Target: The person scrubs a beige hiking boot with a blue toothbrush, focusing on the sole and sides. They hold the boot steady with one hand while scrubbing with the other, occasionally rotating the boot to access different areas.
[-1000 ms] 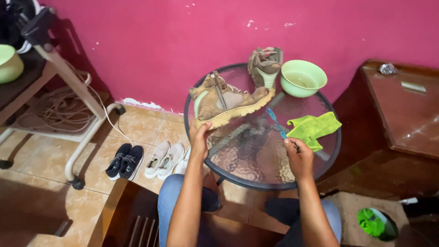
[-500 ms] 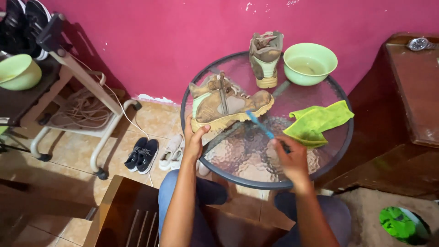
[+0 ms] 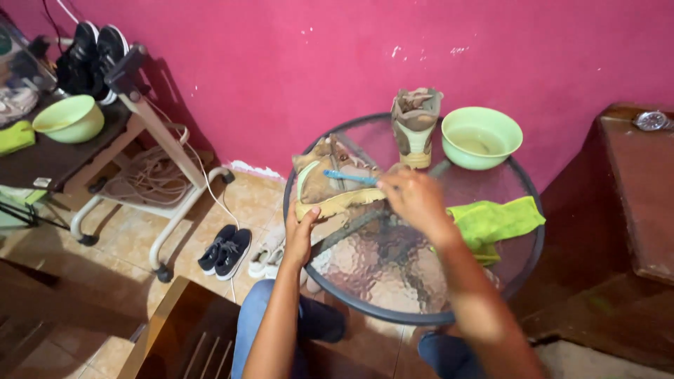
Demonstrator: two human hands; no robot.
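Observation:
A tan boot [image 3: 324,184] lies on its side on the round glass table [image 3: 393,281]. My left hand [image 3: 302,235] grips its sole at the near edge. My right hand [image 3: 414,196] holds a blue toothbrush [image 3: 349,177], whose head rests on the boot's upper. A second tan boot [image 3: 415,125] stands upright at the table's far side, beside a pale green bowl [image 3: 481,137] with water in it. A lime green cloth [image 3: 498,221] lies on the glass just right of my right wrist.
A metal-framed stand [image 3: 151,140] at the left carries a green bowl [image 3: 70,118] and dark shoes [image 3: 95,52]. Black sneakers [image 3: 225,250] and white shoes [image 3: 267,256] lie on the tiled floor. A wooden cabinet [image 3: 632,196] with a wristwatch [image 3: 651,121] stands right; a wooden crate [image 3: 186,333] sits by my knee.
My right hand picked up the blue toothbrush from the table and brought it left onto the boot. My left hand stayed on the boot's sole. The camera view shifted left.

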